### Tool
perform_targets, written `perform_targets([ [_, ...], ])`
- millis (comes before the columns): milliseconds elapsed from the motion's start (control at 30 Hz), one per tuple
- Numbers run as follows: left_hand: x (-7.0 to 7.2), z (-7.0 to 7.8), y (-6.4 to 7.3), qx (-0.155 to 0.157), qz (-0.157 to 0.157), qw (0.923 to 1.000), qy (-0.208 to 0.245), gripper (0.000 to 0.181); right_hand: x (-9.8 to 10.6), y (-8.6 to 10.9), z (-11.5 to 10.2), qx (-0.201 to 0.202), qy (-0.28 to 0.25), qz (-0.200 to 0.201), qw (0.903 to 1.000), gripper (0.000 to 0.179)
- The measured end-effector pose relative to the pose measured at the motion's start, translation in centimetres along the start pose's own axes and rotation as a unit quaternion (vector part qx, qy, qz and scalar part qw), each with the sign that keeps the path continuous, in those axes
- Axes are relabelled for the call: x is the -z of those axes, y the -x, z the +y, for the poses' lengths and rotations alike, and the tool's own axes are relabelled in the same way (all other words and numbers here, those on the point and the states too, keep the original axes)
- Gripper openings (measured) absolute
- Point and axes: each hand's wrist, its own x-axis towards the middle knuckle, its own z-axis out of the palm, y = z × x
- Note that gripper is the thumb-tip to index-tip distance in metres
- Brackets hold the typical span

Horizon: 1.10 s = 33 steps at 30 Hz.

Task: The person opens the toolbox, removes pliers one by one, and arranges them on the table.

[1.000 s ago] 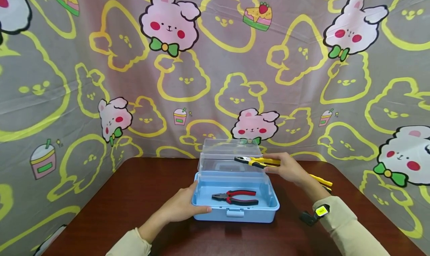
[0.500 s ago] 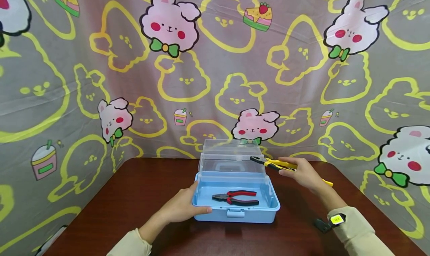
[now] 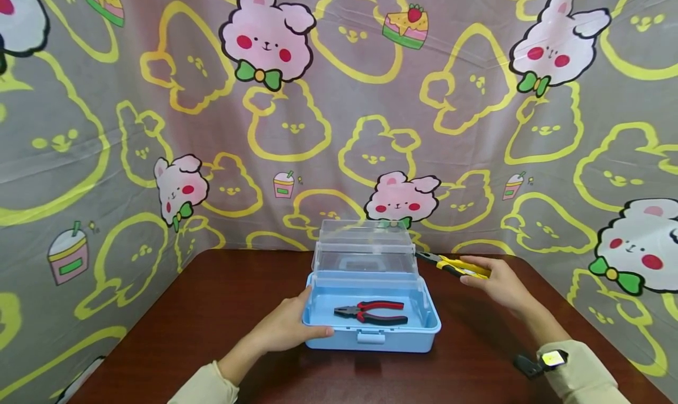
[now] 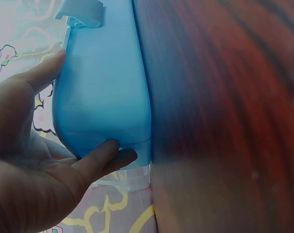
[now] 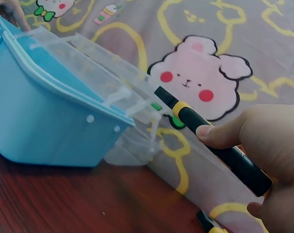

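Note:
A light-blue toolbox stands on the table with its clear lid raised at the back. Inside lie red-and-black pliers, jaws pointing left. My left hand grips the box's front left corner; in the left wrist view the thumb sits by the rim and fingertips press the blue side wall. Off the box's right rear side, my right hand holds yellow-and-black pliers by the handles, thumb along one handle in the right wrist view. Their jaws point left, close to the lid's right edge.
Another black-and-yellow tool lies on the table at the right, only partly seen in the right wrist view. The dark red-brown table is bordered by a patterned cloth curtain at the back and both sides.
My right hand has carried the yellow-and-black pliers rightward, from in front of the clear lid to beside it, and slightly down. My left hand and the toolbox have stayed put.

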Motion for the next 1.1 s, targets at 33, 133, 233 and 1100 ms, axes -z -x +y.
perform_targets([
  [33, 0.0, 0.0, 0.0, 0.0, 0.0, 1.0, -0.001, 0.113, 0.1, 0.1, 0.2, -0.002, 0.001, 0.003, 1.0, 0.058],
  [133, 0.0, 0.0, 0.0, 0.0, 0.0, 1.0, -0.001, 0.113, 0.3, 0.4, 0.8, -0.003, 0.001, 0.006, 1.0, 0.058],
  [233, 0.0, 0.0, 0.0, 0.001, 0.0, 1.0, -0.001, 0.114, 0.6, 0.8, 1.5, -0.007, 0.001, 0.008, 0.9999, 0.058],
  [1100, -0.1, 0.0, 0.0, -0.004, 0.001, 1.0, 0.008, 0.11, 0.5, 2.7, 7.6, -0.09, 0.008, -0.008, 0.9959, 0.065],
])
